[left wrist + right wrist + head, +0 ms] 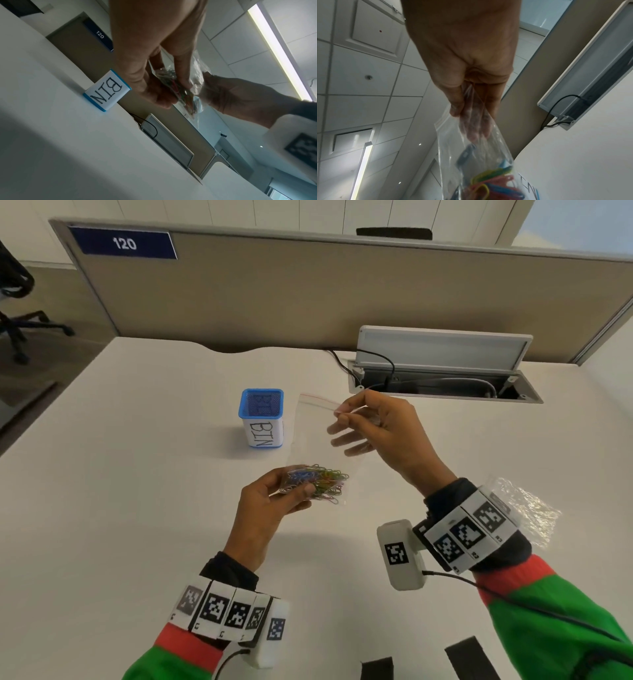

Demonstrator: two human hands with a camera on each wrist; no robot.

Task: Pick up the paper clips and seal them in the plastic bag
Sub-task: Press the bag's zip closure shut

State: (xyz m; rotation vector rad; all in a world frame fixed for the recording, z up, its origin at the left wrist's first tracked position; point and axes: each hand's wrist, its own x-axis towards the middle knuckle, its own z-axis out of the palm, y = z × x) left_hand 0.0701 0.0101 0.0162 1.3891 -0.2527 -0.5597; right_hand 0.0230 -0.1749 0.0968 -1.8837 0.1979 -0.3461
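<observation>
A clear plastic bag (318, 436) with a red zip line hangs above the white desk (137, 508), a clump of coloured paper clips (317, 482) in its bottom. My left hand (274, 501) grips the bag's bottom around the clips (173, 83). My right hand (363, 419) pinches the bag's top edge between thumb and forefinger, with the other fingers spread behind the plastic. In the right wrist view the bag (471, 142) hangs down from the fingers (474, 119) and the clips (494, 181) lie at its lower end.
A blue mesh cup labelled BIN (262, 417) stands just left of the bag. An open cable hatch (442, 371) with black cords lies at the back right. A tan partition (308, 296) closes the desk's far edge. Black strips (466, 655) lie near the front edge.
</observation>
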